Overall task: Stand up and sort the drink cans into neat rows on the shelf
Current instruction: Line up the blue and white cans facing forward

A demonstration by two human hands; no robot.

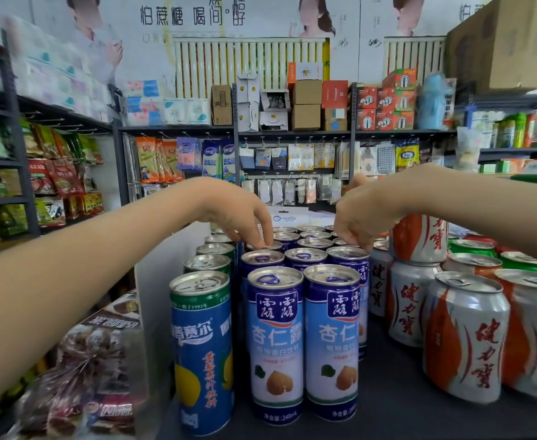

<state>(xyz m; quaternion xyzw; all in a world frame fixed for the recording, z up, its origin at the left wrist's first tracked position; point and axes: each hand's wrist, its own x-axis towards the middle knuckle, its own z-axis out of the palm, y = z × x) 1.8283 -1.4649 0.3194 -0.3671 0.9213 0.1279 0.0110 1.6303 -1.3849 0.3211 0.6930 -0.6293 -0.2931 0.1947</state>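
Observation:
Tall blue almond-drink cans (pixel 276 344) stand upright in rows on the dark shelf (pixel 397 395). A single line of blue-and-green tall cans (pixel 202 350) runs along their left side. My left hand (pixel 240 212) reaches over the rows, its fingertips closed on the top rim of a blue can (pixel 262 246) a few rows back. My right hand (pixel 361 214) curls down on the top of another blue can (pixel 345 242) in the right column. Short orange-and-white cans (pixel 464 338) stand to the right, one stacked on top (pixel 419 239).
Green-topped cans (pixel 472 246) sit behind the orange ones. A white divider panel (pixel 156 281) borders the shelf on the left, with bagged snacks (pixel 89 369) below it. Stocked shelves and hanging goods fill the background.

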